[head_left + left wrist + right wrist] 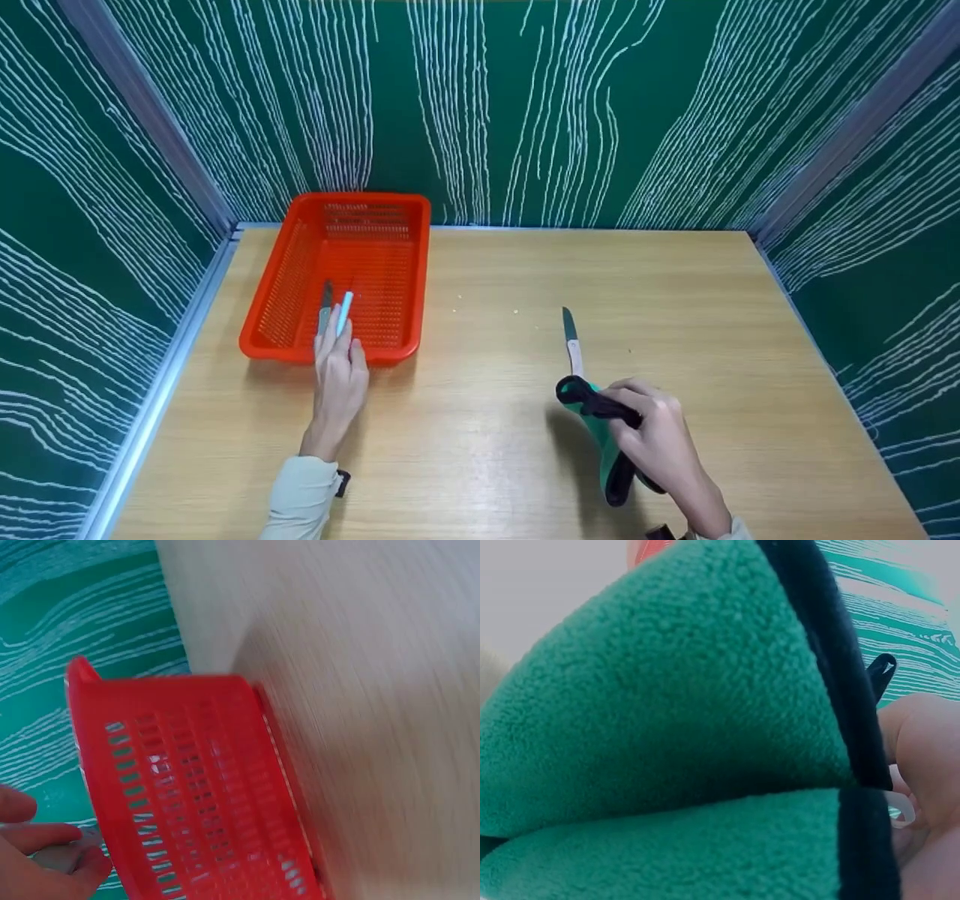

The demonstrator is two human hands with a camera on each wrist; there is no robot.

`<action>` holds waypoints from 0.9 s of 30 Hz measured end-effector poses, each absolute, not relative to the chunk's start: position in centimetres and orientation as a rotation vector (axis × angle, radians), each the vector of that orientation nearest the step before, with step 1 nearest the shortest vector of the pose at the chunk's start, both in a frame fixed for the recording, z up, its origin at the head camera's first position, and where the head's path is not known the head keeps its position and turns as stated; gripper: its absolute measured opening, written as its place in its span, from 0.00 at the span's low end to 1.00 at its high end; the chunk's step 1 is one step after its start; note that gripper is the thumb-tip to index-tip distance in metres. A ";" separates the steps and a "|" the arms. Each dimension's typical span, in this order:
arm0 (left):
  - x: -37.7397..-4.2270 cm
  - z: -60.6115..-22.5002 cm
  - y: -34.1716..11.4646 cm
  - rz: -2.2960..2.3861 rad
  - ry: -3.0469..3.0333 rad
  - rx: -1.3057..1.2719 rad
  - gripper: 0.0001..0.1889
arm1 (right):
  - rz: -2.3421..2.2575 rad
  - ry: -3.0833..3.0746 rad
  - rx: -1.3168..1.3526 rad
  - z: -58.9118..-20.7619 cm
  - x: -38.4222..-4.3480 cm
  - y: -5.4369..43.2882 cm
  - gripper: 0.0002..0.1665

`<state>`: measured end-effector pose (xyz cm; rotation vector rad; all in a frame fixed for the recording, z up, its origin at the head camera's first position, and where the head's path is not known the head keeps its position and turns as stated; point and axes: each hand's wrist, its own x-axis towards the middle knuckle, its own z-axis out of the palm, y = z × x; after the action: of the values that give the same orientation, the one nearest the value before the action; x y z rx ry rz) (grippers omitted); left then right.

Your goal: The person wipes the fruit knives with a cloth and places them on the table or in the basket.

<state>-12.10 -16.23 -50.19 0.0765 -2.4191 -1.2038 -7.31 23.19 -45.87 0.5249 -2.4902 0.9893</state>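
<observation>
One green cloth (pixel 598 431), one red basket (pixel 379 262)

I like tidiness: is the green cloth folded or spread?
Loosely folded: the black-edged green cloth hangs from the right hand, two layers showing in the right wrist view.

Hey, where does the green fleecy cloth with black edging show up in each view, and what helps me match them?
Head: the green fleecy cloth with black edging is low, right of centre, in the right hand.
Left wrist: not in it.
Right wrist: the cloth fills much of the left and centre.
Shared landmark: the green wall with wavy white lines, in all three views.
</observation>
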 end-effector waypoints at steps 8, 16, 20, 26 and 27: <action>-13.6 -50.7 -17.4 -0.995 -2.602 0.111 0.31 | 0.992 -2.510 0.492 -45.7 -7.3 23.4 0.22; -15.3 -50.3 -18.1 -0.803 -2.839 0.129 0.32 | 0.973 -2.453 0.478 -45.4 -7.7 24.5 0.21; -16.5 -49.8 -18.4 -0.743 -2.998 0.135 0.34 | 0.981 -2.444 0.452 -45.3 -7.7 24.9 0.21; -18.2 -49.5 -18.9 -0.653 -3.178 0.099 0.36 | 0.976 -2.428 0.456 -45.2 -7.7 25.3 0.22; -18.5 -49.5 -19.0 -0.650 -3.202 0.100 0.36 | 0.977 -2.429 0.452 -45.2 -7.7 25.4 0.22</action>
<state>-18.48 -18.95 -49.47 0.0999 -3.2016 -0.6504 -7.74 25.35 -45.18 0.4516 -2.4292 0.9773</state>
